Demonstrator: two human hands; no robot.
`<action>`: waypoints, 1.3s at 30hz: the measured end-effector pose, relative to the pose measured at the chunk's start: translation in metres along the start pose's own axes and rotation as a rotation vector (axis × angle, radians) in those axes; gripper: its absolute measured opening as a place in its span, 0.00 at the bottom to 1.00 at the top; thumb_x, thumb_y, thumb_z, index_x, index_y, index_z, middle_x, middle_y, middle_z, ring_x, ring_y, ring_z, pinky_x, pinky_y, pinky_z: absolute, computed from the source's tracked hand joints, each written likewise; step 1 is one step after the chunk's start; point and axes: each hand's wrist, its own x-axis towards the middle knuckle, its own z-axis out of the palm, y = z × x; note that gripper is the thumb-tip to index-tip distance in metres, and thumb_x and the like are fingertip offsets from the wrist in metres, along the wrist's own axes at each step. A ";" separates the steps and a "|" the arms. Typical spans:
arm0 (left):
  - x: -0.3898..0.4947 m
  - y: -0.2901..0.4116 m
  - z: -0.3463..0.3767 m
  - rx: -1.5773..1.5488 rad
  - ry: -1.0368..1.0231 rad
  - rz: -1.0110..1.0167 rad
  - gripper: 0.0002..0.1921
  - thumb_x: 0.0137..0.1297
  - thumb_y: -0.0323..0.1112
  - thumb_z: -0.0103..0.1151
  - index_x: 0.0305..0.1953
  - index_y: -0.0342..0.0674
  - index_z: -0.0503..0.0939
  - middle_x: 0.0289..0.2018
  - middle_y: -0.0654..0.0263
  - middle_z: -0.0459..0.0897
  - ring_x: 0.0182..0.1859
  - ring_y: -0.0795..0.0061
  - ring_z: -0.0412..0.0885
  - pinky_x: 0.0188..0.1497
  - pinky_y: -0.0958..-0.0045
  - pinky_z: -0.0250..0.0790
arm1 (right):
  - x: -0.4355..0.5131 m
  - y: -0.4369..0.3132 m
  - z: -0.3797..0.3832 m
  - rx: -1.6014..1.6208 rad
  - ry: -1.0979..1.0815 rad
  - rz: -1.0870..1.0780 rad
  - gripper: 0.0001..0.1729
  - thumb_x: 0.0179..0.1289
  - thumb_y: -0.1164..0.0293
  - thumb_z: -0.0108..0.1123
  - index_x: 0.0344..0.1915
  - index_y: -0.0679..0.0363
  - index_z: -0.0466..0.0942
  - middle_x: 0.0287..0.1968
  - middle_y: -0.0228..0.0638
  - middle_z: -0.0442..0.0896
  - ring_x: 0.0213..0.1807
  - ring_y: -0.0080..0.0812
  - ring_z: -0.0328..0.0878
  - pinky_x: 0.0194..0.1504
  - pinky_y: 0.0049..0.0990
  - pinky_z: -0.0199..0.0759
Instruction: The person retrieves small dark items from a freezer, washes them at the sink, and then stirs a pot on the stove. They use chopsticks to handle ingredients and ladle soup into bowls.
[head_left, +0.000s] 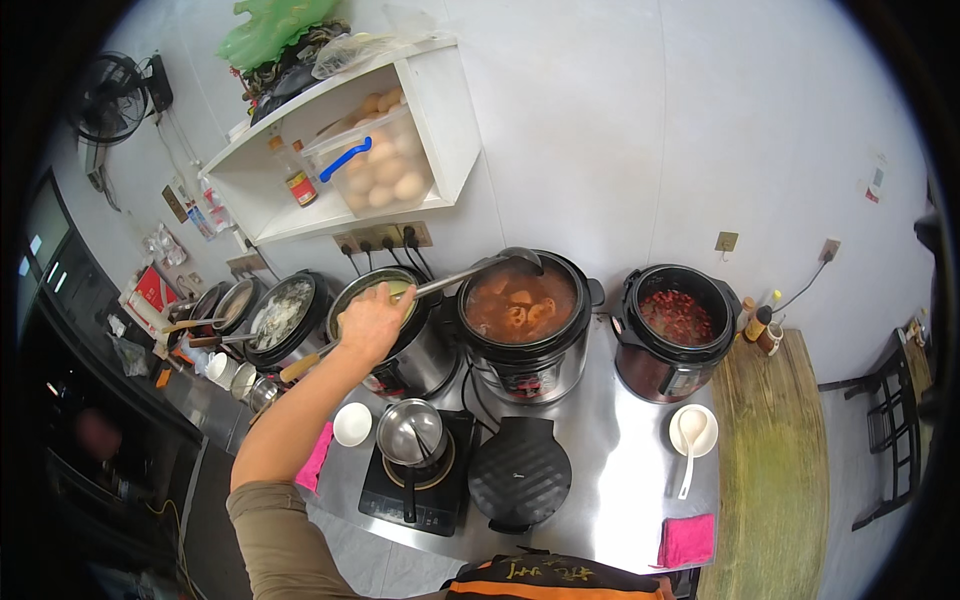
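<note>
My left hand (375, 319) is closed around the handle of a metal ladle (469, 274). The ladle's bowl tilts at the back rim of an electric pressure cooker (521, 300) with reddish broth and chunks of food. Beneath the hand stands another cooker (409, 367), its contents partly hidden; a wooden handle (300, 366) reaches out beside my forearm. To the right, a third cooker (679, 307) contains red pieces in liquid. A steel saucepan (411, 433) with dark chopsticks rests on an induction cooker (420, 499), beside a black round electric griddle (520, 476). My right hand is out of view.
A cooker with whitish food (285, 315) stands at left. A white bowl (352, 424), a bowl with a spoon (694, 431) and a pink cloth (688, 540) lie on the steel counter (570, 517). Above hangs a shelf (442, 127) with a container of eggs (382, 169).
</note>
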 end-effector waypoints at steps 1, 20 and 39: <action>-0.006 -0.001 0.005 0.024 -0.010 0.003 0.27 0.64 0.32 0.55 0.67 0.54 0.74 0.40 0.59 0.77 0.40 0.59 0.83 0.36 0.59 0.78 | -0.002 0.002 -0.001 -0.020 0.081 -0.063 0.17 0.66 0.60 0.57 0.52 0.51 0.80 0.49 0.46 0.84 0.51 0.51 0.83 0.49 0.50 0.80; 0.057 0.092 -0.020 0.147 -0.414 0.233 0.17 0.70 0.33 0.54 0.58 0.43 0.83 0.35 0.60 0.87 0.38 0.64 0.88 0.33 0.62 0.81 | 0.017 0.008 0.008 -0.026 -0.223 -0.001 0.15 0.63 0.59 0.59 0.44 0.52 0.84 0.48 0.40 0.86 0.49 0.44 0.84 0.47 0.49 0.79; 0.159 0.004 -0.031 -0.551 -1.252 0.007 0.16 0.70 0.39 0.61 0.55 0.41 0.82 0.24 0.67 0.77 0.24 0.72 0.74 0.28 0.64 0.72 | 0.021 -0.004 0.033 0.005 0.067 0.026 0.18 0.59 0.53 0.57 0.34 0.53 0.86 0.40 0.40 0.87 0.43 0.46 0.84 0.46 0.53 0.74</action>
